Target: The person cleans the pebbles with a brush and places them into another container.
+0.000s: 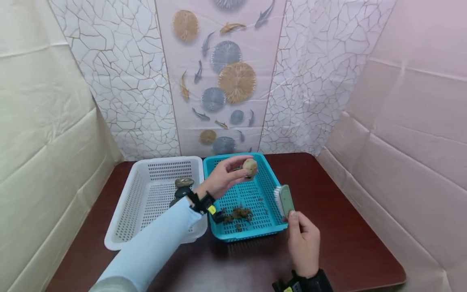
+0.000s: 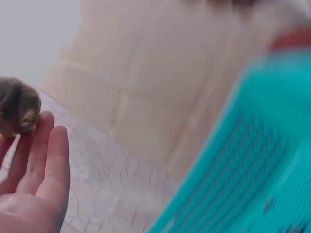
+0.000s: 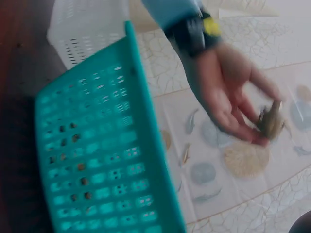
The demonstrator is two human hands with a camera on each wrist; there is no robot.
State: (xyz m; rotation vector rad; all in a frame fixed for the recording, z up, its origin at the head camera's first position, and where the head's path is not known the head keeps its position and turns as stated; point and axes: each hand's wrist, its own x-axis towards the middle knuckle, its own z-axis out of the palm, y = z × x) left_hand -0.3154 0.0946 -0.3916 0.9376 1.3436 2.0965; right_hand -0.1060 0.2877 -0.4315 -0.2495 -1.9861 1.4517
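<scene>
My left hand (image 1: 219, 178) pinches a rounded, tan-brown stone (image 1: 250, 167) between thumb and fingertips, raised over the back of the turquoise basket (image 1: 268, 168). Seen from the left wrist, the stone (image 2: 18, 106) looks brown and uneven, held at the fingertips. In my right hand (image 1: 303, 239) is a green scrub brush (image 1: 287, 198), gripped at its near end with the thumb along its back. Its white bristles face left, over the basket's right rim. Brown, muddy clumps (image 1: 240, 213) lie at the near left of the basket floor.
A white slotted basket (image 1: 125, 211) stands directly left of the turquoise one. Several dark, smooth stones (image 1: 184, 182) sit on its right side, partly hidden by my left wrist. Both baskets rest on a dark red-brown table (image 1: 339, 227), with a patterned backdrop (image 1: 219, 81) behind.
</scene>
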